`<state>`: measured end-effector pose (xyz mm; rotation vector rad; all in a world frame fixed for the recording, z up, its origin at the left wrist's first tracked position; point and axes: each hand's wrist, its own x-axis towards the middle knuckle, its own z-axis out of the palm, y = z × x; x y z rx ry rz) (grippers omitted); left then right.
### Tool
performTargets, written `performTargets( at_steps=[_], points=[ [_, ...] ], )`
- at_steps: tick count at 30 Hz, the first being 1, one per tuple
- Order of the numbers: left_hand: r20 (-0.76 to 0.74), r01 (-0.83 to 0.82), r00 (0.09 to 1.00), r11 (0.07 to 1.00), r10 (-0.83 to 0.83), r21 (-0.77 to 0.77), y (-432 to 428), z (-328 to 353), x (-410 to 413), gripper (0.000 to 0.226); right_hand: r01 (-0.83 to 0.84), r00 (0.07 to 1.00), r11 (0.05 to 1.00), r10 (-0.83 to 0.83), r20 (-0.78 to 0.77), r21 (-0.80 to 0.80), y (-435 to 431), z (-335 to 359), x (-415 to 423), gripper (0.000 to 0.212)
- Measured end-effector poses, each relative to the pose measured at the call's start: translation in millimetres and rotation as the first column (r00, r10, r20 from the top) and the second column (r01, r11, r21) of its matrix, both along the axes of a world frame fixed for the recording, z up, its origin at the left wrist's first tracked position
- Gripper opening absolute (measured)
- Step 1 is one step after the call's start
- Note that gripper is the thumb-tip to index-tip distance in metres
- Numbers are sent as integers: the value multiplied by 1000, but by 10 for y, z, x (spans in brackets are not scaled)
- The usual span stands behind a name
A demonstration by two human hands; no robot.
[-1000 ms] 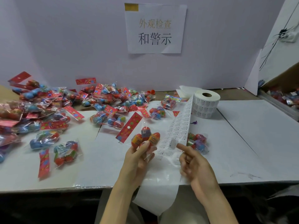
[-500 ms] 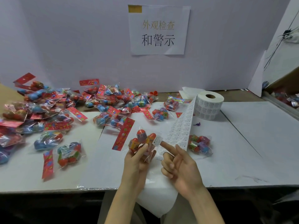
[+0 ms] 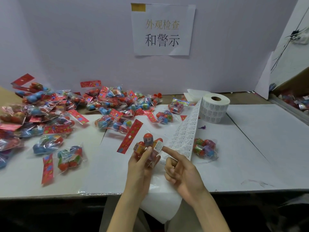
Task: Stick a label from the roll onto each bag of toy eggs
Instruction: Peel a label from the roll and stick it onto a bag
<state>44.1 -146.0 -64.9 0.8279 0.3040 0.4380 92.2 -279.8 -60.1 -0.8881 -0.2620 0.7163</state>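
Observation:
My left hand (image 3: pixel 142 164) grips a clear bag of toy eggs (image 3: pixel 148 144) with a red header card (image 3: pixel 131 136), held up above the table's front. A small white label (image 3: pixel 158 147) sits on the bag's right side. My right hand (image 3: pixel 180 171) is beside it, index finger stretched out with its tip at the label's edge, other fingers curled, holding nothing. The label roll (image 3: pixel 214 108) stands at the back right. Its strip of labels (image 3: pixel 185 139) runs down toward my hands and over the table edge.
A big heap of bagged eggs (image 3: pixel 50 114) covers the left and back of the white table (image 3: pixel 259 148). One bag (image 3: pixel 204 148) lies right of the strip. A paper sign (image 3: pixel 162 29) hangs on the back wall. A bin with more bags (image 3: pixel 294 101) sits far right.
My right hand peeled a label off the strip and carried it left to the bag. The label now sits on the bag with my index fingertip beside it.

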Motion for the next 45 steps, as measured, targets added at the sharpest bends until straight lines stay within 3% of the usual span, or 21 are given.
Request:
performTargets(
  at_steps=[25, 31, 38, 42, 45],
  points=[
    [-38, -103, 993, 988, 108, 117, -58, 8, 9, 52, -11, 996, 999, 14, 91, -35, -48, -28, -47, 43],
    [-41, -78, 996, 995, 81, 69, -41, 2, 1, 54, 143, 986, 988, -138, -95, 57, -57, -53, 10, 40],
    [-7, -45, 999, 997, 46, 69, -34, -18, 9, 51, 71, 987, 995, -59, 151, -71, -55, -28, -45, 33],
    [1, -28, 1000, 996, 28, 81, -27, -42, 5, 37, 43, 978, 988, -11, 208, -149, -41, 5, -70, 36],
    [2, 4, 1000, 997, -4, 78, -28, -25, -1, 45, 39, 975, 985, -2, 222, -166, -35, 20, -77, 37]
  ],
)
